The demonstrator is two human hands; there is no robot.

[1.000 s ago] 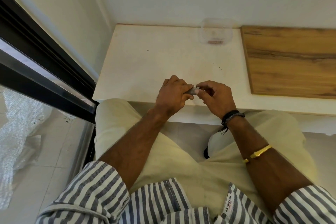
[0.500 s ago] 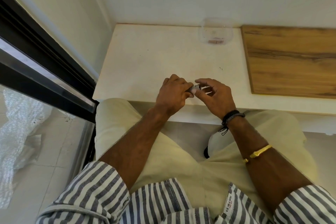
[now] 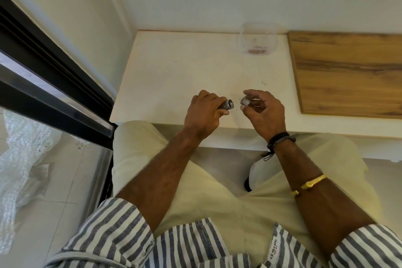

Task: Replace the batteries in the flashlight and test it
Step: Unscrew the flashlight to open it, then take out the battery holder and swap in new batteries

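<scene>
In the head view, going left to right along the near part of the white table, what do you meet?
Left hand → flashlight body held in it, open end facing right → a gap → detached cap in the fingers of the right hand → wooden board lying on the white table.

Bright, even daylight (edges bowed), mostly sharp.

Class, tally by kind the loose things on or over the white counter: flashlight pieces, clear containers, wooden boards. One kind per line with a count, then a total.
Flashlight pieces: 2, the flashlight body in the left hand and the cap in the right hand, apart
Clear containers: 1, the plastic tub
Wooden boards: 1, the board
Total: 4
</scene>
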